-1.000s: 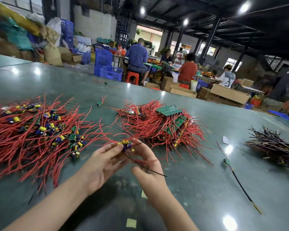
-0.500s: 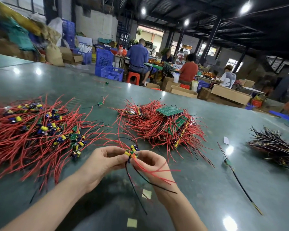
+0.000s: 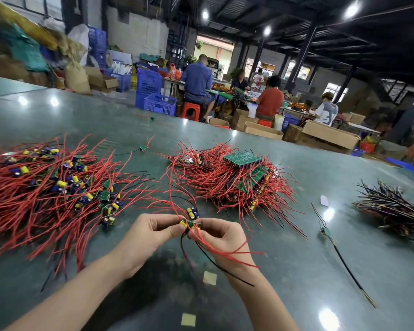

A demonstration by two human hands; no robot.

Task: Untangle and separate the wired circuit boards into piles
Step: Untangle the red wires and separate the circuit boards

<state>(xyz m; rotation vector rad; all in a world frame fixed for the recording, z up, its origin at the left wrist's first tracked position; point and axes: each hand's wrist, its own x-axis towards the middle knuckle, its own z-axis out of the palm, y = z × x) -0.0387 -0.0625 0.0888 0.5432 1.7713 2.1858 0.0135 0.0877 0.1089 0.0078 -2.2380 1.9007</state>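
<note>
Dark green and glossy, the long table (image 3: 285,271) throws back the ceiling lamps, and beyond its far edge several people sit working among blue crates (image 3: 153,91) and cardboard boxes (image 3: 330,134). Close to the near edge, the left hand (image 3: 148,237) and the right hand (image 3: 225,237) meet fingertip to fingertip over the tabletop, both pinching a small cluster of wired circuit boards (image 3: 190,222) with yellow and blue capacitors; each hand is curled tight on that cluster. Red and black leads (image 3: 225,252) trail from it across the back of the right hand and down toward the wrist, and other red leads arc up and away from the fingertips. Out past the left hand sprawls a loose heap of red-wired boards (image 3: 53,187), reaching almost to its knuckles. Beyond the right hand, farther across the table, sits a denser mound (image 3: 230,182) with flat green boards stacked on top. Well off to the right of the right hand lies a single black-wired board (image 3: 328,232), and farther still a dark-wired bundle (image 3: 392,211).
</note>
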